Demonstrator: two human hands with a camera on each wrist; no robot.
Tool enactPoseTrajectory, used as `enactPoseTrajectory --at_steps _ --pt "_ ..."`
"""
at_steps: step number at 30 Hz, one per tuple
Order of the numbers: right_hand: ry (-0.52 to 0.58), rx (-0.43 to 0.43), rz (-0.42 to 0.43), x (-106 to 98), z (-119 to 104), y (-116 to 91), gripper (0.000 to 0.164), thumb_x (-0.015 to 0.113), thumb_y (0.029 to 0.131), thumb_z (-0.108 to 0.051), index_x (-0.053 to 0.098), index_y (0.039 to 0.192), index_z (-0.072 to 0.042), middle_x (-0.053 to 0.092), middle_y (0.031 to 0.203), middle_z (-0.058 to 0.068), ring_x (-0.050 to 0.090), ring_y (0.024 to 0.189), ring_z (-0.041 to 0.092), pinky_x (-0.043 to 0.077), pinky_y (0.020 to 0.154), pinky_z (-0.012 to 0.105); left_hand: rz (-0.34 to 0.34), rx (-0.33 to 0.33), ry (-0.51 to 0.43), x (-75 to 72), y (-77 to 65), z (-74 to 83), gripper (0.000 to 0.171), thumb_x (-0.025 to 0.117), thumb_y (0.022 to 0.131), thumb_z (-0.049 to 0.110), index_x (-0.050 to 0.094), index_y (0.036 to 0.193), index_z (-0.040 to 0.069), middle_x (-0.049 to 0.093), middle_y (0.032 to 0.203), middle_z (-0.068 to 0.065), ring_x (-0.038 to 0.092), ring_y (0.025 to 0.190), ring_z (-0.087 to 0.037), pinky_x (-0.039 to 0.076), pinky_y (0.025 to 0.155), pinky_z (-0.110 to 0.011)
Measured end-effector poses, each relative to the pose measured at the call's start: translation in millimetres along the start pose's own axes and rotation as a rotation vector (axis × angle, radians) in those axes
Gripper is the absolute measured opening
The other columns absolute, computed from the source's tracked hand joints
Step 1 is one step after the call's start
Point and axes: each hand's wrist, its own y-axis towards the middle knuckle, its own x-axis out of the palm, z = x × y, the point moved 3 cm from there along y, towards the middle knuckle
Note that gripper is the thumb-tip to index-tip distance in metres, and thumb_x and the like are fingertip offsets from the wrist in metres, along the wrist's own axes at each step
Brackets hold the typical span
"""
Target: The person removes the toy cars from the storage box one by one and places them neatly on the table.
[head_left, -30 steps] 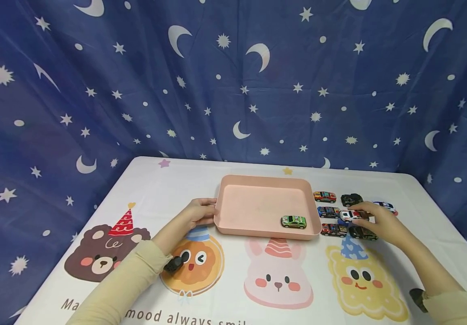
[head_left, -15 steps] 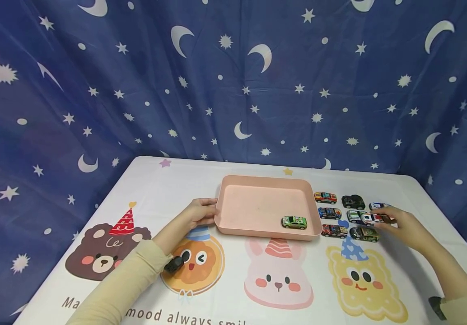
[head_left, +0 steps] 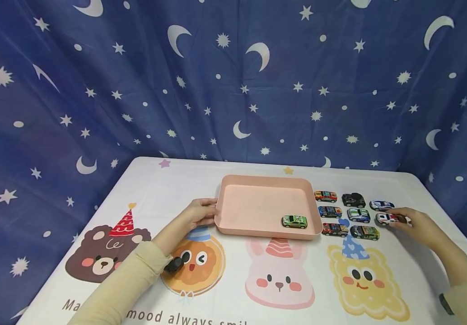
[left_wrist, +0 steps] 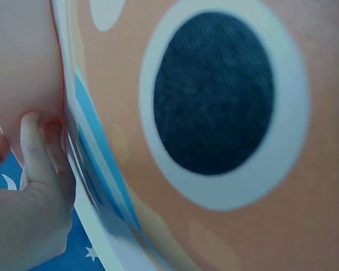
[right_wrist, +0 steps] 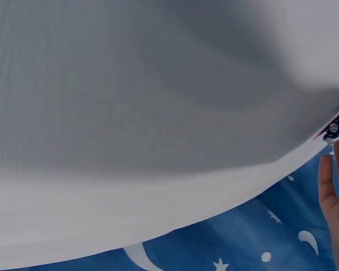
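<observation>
A pink tray (head_left: 263, 234) lies on the table with a green toy car (head_left: 294, 221) inside, near its front right corner. My left hand (head_left: 198, 212) is at the tray's left side; in the left wrist view its fingertips (left_wrist: 31, 121) touch the outer wall. To the right of the tray my right hand (head_left: 418, 225) pinches a white and red toy car (head_left: 385, 219), partly covered by the fingers. Just behind it stands a white and blue toy car (head_left: 381, 205). To its left are a white and green toy car (head_left: 358, 215) and a dark green toy car (head_left: 365, 232).
Beside the tray's right wall stand a red and orange car (head_left: 325, 196), a blue car (head_left: 330, 211) and a dark red car (head_left: 335, 229). A black toy car (head_left: 353, 199) is behind the white and green one. A starry blue curtain (head_left: 233, 81) hangs behind the table.
The right hand has moved right with the white and red car, from over the white and green car to a spot in front of the white and blue one. The left hand stays at the tray.
</observation>
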Motion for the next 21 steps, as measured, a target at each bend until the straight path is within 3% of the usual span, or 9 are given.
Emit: enactPoseTrajectory --at_steps 3,6,9,13,21 --pt "-0.008 0.022 -0.031 2.6 4.4 2.2 0.027 0.076 0.073 -0.003 0.067 0.097 0.004 0.065 0.084 0.013 0.041 0.072 -0.006 0.043 0.058 0.026 0.006 -0.003 -0.008 -0.7 -0.9 -0.6 0.056 0.06 0.085 -0.003 0.045 0.138 0.002 0.064 0.107 -0.009 0.064 0.068 -0.005 0.058 0.062 -0.018" --pt "-0.017 0.038 -0.054 5.1 7.3 3.8 0.028 0.076 0.073 -0.003 0.067 0.098 0.006 0.065 0.087 0.019 0.048 0.074 0.002 0.048 0.063 0.036 0.005 0.0 -0.015 -0.3 -0.8 -1.2 0.056 0.06 0.084 -0.003 0.045 0.138 0.001 0.064 0.108 -0.01 0.064 0.068 -0.006 0.059 0.063 -0.019" --pt "-0.001 0.056 -0.077 7.9 9.4 4.2 0.028 0.074 0.075 -0.001 0.064 0.1 0.009 0.064 0.091 0.026 0.058 0.077 0.025 0.05 0.068 0.049 0.002 0.003 -0.015 0.6 0.4 -0.3 0.056 0.06 0.085 -0.004 0.044 0.138 0.001 0.062 0.116 -0.014 0.064 0.069 -0.006 0.059 0.065 -0.02" --pt "0.021 0.068 -0.099 12.2 9.7 4.1 0.029 0.072 0.076 0.001 0.062 0.101 0.012 0.061 0.095 0.033 0.057 0.089 0.049 0.048 0.074 0.06 0.004 0.001 -0.007 0.6 3.0 -0.4 0.056 0.06 0.085 -0.003 0.044 0.138 0.001 0.058 0.124 -0.018 0.063 0.069 -0.006 0.059 0.065 -0.02" --pt "0.016 0.046 -0.081 13.3 6.4 4.6 0.031 0.071 0.075 0.004 0.06 0.102 0.014 0.059 0.097 0.036 0.054 0.093 0.054 0.046 0.075 0.061 0.017 -0.007 0.004 -0.6 2.4 -1.9 0.057 0.06 0.084 -0.004 0.044 0.139 0.003 0.055 0.129 -0.018 0.063 0.068 -0.005 0.059 0.063 -0.019"
